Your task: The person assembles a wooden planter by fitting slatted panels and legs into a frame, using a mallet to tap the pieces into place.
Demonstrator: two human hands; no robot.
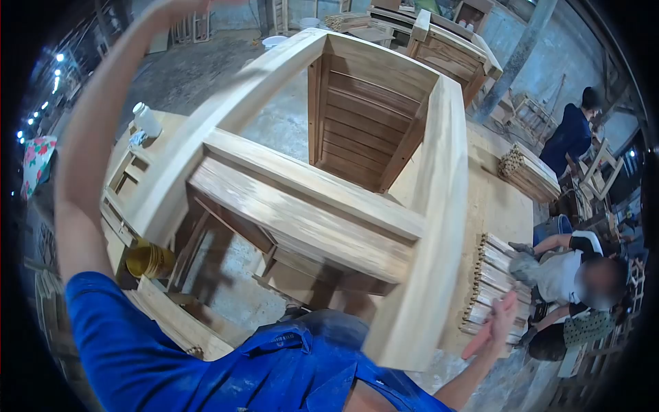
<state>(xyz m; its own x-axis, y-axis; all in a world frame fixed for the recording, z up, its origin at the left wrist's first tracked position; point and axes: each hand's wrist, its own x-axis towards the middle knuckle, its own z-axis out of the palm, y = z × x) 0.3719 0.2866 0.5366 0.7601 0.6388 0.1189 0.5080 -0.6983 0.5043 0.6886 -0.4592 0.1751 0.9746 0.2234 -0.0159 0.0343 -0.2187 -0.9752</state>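
A large pale wooden furniture frame stands in front of me, with thick side rails and a crossbar. Brown slatted boards show inside its far half. My left arm reaches up along the left side; only a sliver of my left hand shows at the top edge, so its fingers are hidden. Out to the right of the frame, my right hand closes around a flat pinkish-red piece whose kind I cannot make out. Below and beyond that hand lies a row of wooden slats.
A white bottle stands on a board at left, above a yellow bucket. A seated person in white works beside the slats; another person in dark blue is farther back. Bundled wood sticks lie at right.
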